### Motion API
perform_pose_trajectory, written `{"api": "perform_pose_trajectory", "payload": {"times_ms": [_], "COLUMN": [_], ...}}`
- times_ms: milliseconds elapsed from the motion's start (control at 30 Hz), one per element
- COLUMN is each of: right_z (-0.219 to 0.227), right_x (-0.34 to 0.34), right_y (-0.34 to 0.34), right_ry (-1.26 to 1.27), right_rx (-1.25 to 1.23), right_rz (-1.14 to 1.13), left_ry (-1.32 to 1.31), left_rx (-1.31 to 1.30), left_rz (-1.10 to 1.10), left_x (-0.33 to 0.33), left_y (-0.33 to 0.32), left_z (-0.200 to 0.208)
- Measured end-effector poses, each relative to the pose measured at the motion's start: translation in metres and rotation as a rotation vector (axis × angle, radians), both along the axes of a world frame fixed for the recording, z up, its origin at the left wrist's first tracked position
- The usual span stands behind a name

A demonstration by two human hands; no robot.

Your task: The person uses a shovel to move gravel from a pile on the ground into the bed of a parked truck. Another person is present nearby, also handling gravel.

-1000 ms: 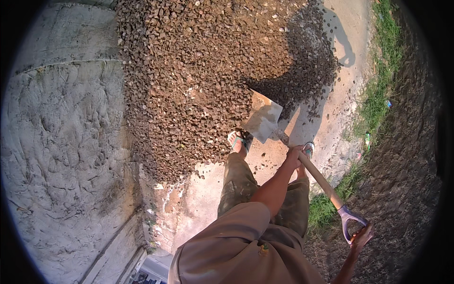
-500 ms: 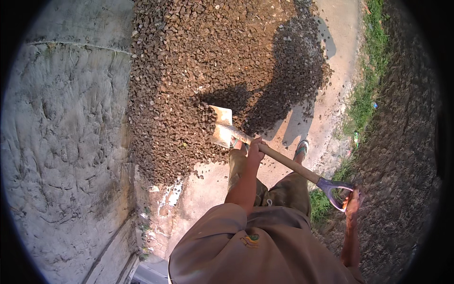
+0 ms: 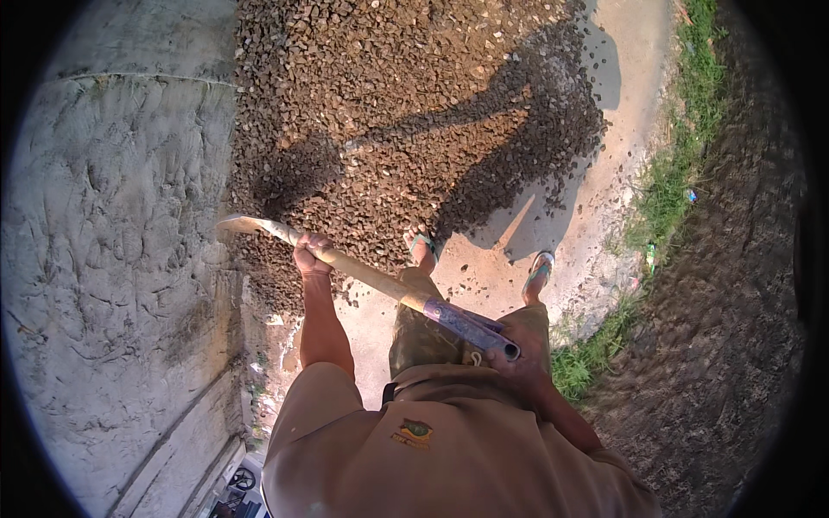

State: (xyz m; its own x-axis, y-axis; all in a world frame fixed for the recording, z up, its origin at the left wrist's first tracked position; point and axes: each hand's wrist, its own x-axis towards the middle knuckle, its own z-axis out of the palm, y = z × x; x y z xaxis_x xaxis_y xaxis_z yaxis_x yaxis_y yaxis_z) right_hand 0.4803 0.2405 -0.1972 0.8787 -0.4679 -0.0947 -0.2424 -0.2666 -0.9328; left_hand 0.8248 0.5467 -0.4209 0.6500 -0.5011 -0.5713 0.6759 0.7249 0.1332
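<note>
A shovel with a wooden shaft (image 3: 371,276) slants across my front, from upper left to lower right. My left hand (image 3: 313,254) is closed round the shaft just behind the metal blade (image 3: 239,224). The blade is seen nearly edge-on, at the left border of the gravel heap (image 3: 389,138) and next to the grey wall; whether it carries any stones cannot be made out. By my waist, my right hand (image 3: 523,347) is closed at the purple handle (image 3: 471,326), its fingers partly hidden by the grip.
A rough grey wall (image 3: 112,216) rises along the left. My sandalled feet (image 3: 537,274) stand on the pale concrete path (image 3: 471,293) at the heap's near edge. To the right run a grass strip (image 3: 682,173) and a dark rough surface (image 3: 717,328).
The shovel has swung left, its blade moving from the heap toward the wall. My left hand has gone left with it; my right hand has come in to my waist. The handle has turned.
</note>
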Motion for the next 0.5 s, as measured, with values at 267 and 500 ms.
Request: {"api": "perform_pose_trajectory", "payload": {"times_ms": [267, 500], "right_z": [-0.069, -0.030], "right_x": [-0.267, -0.499], "right_y": [-0.106, -0.183], "right_ry": [0.351, 0.899], "right_rx": [0.614, 0.198], "right_rz": [-1.010, -1.725], "left_ry": [0.199, 0.629], "left_rx": [0.768, 0.659], "left_rz": [-0.299, -0.812], "left_x": [-0.230, -0.606], "left_y": [-0.248, -0.432], "left_z": [-0.047, -0.186]}}
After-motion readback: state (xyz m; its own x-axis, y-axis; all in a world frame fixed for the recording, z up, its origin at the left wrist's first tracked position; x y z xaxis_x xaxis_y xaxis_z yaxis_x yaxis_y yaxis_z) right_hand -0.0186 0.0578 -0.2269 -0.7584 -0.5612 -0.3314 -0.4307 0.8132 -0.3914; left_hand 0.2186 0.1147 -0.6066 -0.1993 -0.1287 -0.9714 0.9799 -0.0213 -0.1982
